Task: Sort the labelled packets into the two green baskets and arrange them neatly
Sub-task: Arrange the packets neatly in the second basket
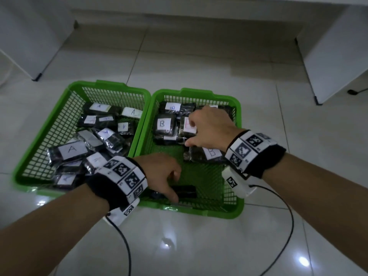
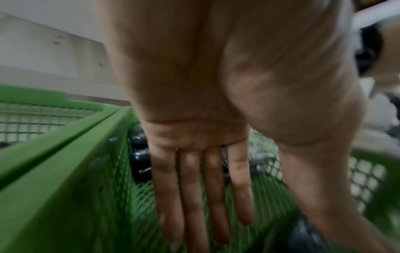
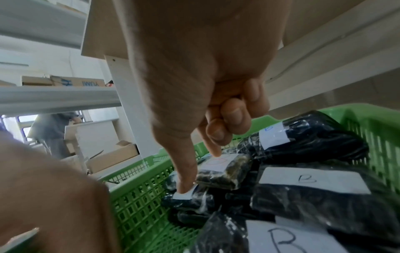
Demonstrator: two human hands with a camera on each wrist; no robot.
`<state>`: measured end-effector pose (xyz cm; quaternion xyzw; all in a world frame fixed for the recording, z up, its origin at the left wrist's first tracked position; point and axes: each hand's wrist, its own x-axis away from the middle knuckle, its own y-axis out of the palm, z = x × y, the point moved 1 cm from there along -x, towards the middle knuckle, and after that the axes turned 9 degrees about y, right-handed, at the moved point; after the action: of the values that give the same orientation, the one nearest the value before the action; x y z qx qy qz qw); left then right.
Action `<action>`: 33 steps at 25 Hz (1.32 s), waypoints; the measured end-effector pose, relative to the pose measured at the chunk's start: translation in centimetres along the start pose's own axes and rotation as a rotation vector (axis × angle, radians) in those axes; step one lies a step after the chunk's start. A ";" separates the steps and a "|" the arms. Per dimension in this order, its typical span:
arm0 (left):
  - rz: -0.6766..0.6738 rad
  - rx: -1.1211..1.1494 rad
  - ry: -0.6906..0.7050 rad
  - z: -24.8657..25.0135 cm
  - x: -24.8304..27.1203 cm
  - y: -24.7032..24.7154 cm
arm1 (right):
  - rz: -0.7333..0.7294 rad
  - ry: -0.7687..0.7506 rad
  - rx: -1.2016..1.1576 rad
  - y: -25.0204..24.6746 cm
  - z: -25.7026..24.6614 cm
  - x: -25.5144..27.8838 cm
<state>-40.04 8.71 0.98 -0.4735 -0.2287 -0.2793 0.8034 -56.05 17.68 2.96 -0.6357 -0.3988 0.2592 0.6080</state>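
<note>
Packets (image 1: 162,124) with B labels sit in the right green basket (image 1: 238,108), grouped toward its far half, while the A packets (image 1: 69,150) lie jumbled in the left green basket (image 1: 23,170). From the head view, the right hand (image 1: 211,126) reaches to about twelve o'clock in the B basket, thumb and forefinger set on either side of a red-lettered packet (image 1: 187,127), probably to square it against its neighbours. The left hand (image 1: 159,172) hangs over the near end at six o'clock, its thumb pointing down beside a dark unlabelled-looking packet (image 1: 185,191) lying on the mesh floor; it does not appear to grip it. Cables (image 1: 286,226) trail across the tiled floor (image 1: 199,66) at five and seven o'clock, clear of the work.

The left wrist view shows that hand's fingers (image 2: 190,188) straight and together, empty, over the basket's mesh floor (image 2: 268,196). The touching rims (image 2: 65,145) of both baskets run along at nine o'clock, leaving little room on that side.

The right wrist view shows the forefinger (image 3: 213,149) touching the red-lettered label and the thumb (image 3: 186,171) pressing a lower packet's label (image 3: 184,195), with the other fingers curled in; this is a light steadying touch rather than a firm hold. More B packets (image 3: 311,179) crowd in at three and five o'clock, so shifting one may nudge the rest. White shelving (image 3: 60,97), cardboard boxes (image 3: 112,157) and a blurred person (image 3: 52,133) stand well beyond at nine o'clock.
</note>
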 end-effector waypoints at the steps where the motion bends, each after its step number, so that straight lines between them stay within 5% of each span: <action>1: -0.063 -0.051 -0.008 0.1 -0.1 0.9 | -0.021 0.009 -0.035 0.0 -0.1 0.3; 8: 0.010 -0.033 -0.026 -0.1 -0.2 0.0 | -0.142 0.096 -0.384 -0.6 2.1 0.5; 14: 0.344 0.250 -0.045 -3.0 1.7 -3.5 | -0.495 -0.009 -0.718 -1.1 1.9 1.3; 18: 0.447 0.398 -0.021 -3.2 1.9 -4.1 | -0.398 -0.048 -0.653 -1.2 1.3 1.6; 23: 0.663 0.347 0.036 -2.2 0.9 -4.7 | -0.381 0.158 -0.840 -4.4 5.0 1.8; 25: 0.761 0.303 0.064 -1.7 0.2 -4.4 | -0.386 0.159 -0.756 -4.6 5.3 2.7; 27: 0.804 0.297 0.083 -1.2 -0.6 -3.9 | -0.302 0.067 -0.415 -3.7 4.5 3.7; 29: 0.782 0.320 0.083 -0.9 -1.2 -3.2 | -0.192 -0.014 -0.142 -3.1 3.3 4.4; 33: 0.744 0.347 -0.013 -0.8 -2.1 -1.5 | -0.170 -0.063 0.022 -2.1 2.4 4.3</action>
<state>-42.49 7.86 0.24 -0.3832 -0.0905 0.0760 0.9161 -56.06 22.47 5.35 -0.5844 -0.4675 0.2310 0.6218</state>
